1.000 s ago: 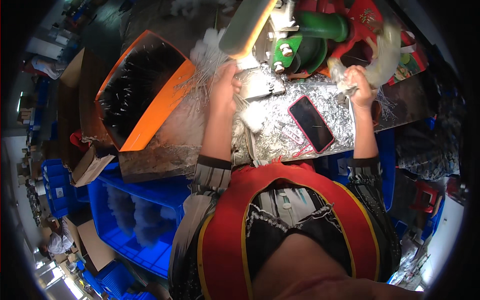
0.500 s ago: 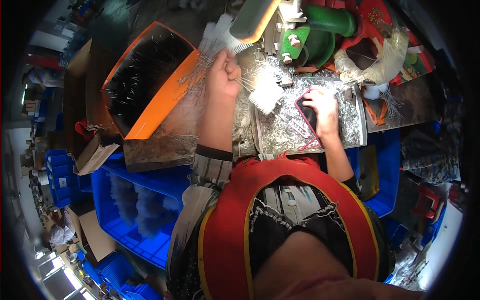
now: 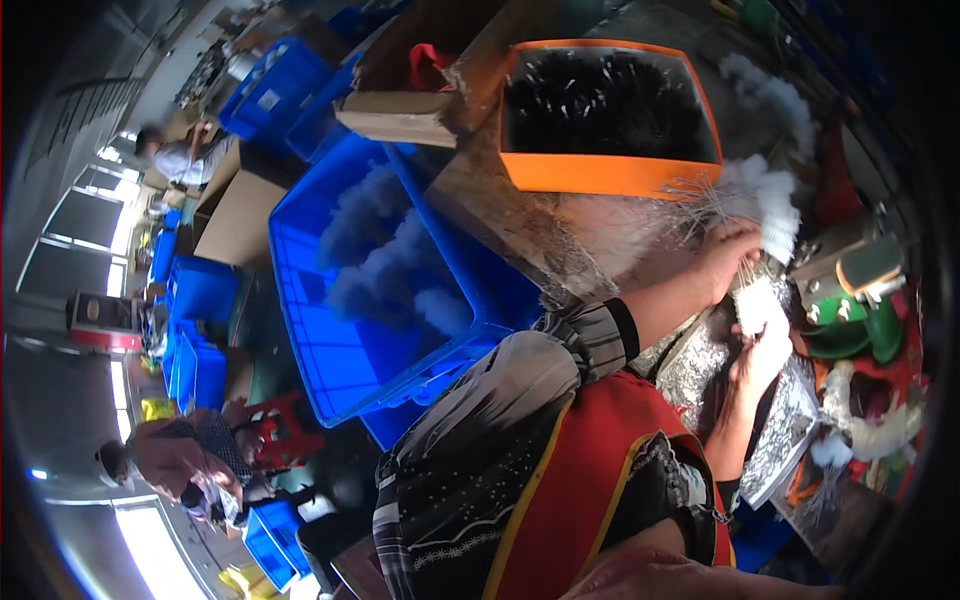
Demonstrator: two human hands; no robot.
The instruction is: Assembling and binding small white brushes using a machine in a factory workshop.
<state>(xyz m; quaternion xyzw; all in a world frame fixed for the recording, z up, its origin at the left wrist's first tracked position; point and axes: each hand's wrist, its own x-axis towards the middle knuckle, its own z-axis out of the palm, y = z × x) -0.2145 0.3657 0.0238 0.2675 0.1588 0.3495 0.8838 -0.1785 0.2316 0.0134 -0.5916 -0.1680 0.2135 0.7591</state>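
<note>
My left hand (image 3: 728, 262) is closed round the thin wire stems of a small bundle of white bristle brushes (image 3: 757, 306). Just below it, my right hand (image 3: 764, 350) closes its fingers on the white bristle end of the same bundle. More white brushes (image 3: 778, 205) lie beside my left hand, their wire stems (image 3: 700, 204) fanned out toward an orange box. Under my hands the bench top is covered with crumpled silver foil (image 3: 693, 385). My fingers hide part of the held bundle.
The orange box (image 3: 610, 174), dark inside, holds many thin wires. A blue crate (image 3: 345, 395) with fluffy white pieces (image 3: 385, 250) stands left of the bench. A green machine (image 3: 838, 315) is at the right. Other people (image 3: 185, 455) sit farther left.
My view has swung to the left. My right hand has let go of the phone and come up to the brush bundle, where my left hand keeps its hold on the stems.
</note>
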